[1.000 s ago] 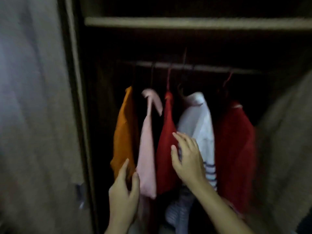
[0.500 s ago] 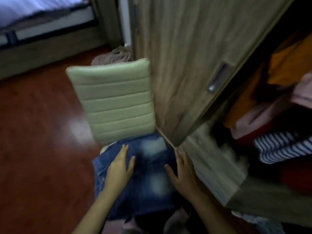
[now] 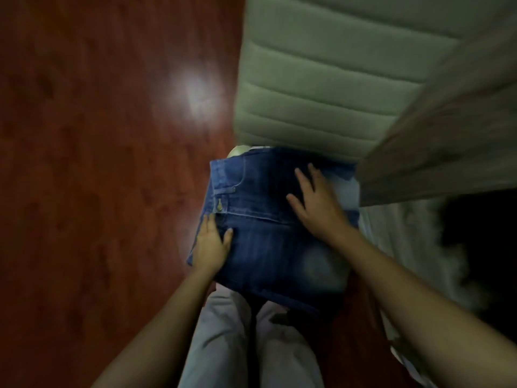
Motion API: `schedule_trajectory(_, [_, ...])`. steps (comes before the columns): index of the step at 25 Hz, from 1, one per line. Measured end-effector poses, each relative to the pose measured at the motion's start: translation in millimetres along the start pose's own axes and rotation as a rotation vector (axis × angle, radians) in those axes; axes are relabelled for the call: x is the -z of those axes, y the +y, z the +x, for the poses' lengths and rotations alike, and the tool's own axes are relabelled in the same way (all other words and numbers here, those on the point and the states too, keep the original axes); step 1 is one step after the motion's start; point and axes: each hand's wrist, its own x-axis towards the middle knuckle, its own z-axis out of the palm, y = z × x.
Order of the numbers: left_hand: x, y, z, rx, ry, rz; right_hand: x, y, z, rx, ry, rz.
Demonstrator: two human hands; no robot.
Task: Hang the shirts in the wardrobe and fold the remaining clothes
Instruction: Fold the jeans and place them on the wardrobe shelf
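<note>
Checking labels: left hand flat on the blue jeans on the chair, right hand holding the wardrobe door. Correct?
No. The head view shows the right hand off the wardrobe door, lying flat on the blue jeans too, fingers straight. The left hand flat on the jeans on the chair is correct.

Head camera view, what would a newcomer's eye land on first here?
The blue jeans in the centre draw the eye first, lying on a chair with the left hand resting on their left edge and the right hand spread flat on top. Just behind them, upper right, rises the pale green ribbed chair back. On the left, a bright glare patch shines on the red-brown floor.
</note>
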Motion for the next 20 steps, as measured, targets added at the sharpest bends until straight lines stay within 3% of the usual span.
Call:
schedule_trajectory(3, [-28.0, -35.5, 4.5, 0.146, -0.064, 0.111, -24.2, 12.5, 63.4, 0.085, 0.032, -0.090])
schedule_trajectory(6, [-48.8, -66.8, 2.8, 0.133, -0.169, 0.162, -57.0, 26.3, 108.3, 0.134, -0.011, -0.141])
schedule_trajectory(12, [-55.8, -77.9, 16.0, 0.238, -0.114, 0.008, -88.4, 24.6, 140.2, -0.029, -0.061, -0.169])
schedule_trajectory(16, [-57.2, -84.6, 20.8, 0.368, -0.182, 0.063, -83.2, 12.4, 150.7, 0.007, -0.090, -0.305])
schedule_trajectory(20, [-51.3, -79.8, 27.4, 0.285, -0.170, -0.074, -77.2, 19.8, 154.1, -0.011, -0.128, -0.265])
